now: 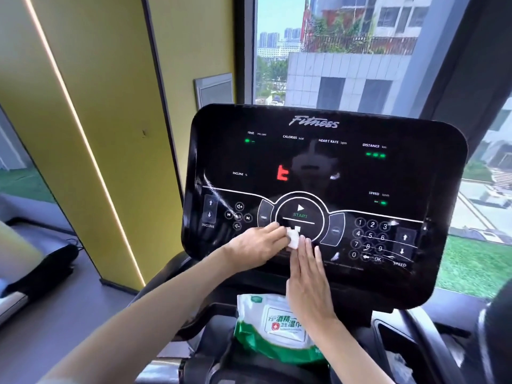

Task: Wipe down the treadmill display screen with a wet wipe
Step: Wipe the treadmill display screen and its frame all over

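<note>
Head view: left hand (pixel 257 245) pinches a small white wipe (pixel 293 240) on the shiny black screen (pixel 318 167) mid-frame; right hand (pixel 307 278) lies flat.

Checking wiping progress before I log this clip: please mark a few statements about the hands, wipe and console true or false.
1. The wet wipe is against the display screen just below the START button. True.
2. The right hand grips a spray bottle. False: its fingers are straight, touching the wet wipe.
3. The wipes pack sits below the display screen. True.
4. The left hand rests on the number keypad. False: it holds the wet wipe.
</note>
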Demonstrator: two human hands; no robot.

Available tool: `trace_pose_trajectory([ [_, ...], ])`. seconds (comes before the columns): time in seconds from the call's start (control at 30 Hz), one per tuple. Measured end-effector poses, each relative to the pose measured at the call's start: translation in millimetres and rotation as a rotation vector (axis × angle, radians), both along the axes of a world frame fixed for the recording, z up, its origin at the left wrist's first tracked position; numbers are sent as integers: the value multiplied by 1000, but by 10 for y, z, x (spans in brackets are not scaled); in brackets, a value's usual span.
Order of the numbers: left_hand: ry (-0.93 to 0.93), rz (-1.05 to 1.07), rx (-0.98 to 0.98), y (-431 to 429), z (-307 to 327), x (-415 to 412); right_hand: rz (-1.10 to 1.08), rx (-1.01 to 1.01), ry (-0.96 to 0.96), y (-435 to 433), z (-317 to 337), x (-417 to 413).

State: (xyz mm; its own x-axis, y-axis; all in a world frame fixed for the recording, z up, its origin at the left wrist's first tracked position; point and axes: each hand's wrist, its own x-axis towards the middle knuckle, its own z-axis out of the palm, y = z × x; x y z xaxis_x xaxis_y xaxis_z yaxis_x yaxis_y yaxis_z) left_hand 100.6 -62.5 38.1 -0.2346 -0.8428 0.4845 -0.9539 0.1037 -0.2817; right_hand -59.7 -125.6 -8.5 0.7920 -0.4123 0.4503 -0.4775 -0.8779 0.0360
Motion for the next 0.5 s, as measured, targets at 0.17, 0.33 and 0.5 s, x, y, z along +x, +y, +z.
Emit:
trace_pose_trajectory([
  [0.17,479,295,-406,-156,180,76,-18,10,12,-12,-17,31],
  [0.33,5,-29,-9,-65,148,138,6,27,4,-23,-6,-5],
  [0.5,425,234,-343,-203,301,141,20,52,-19,-28,-13,-10],
])
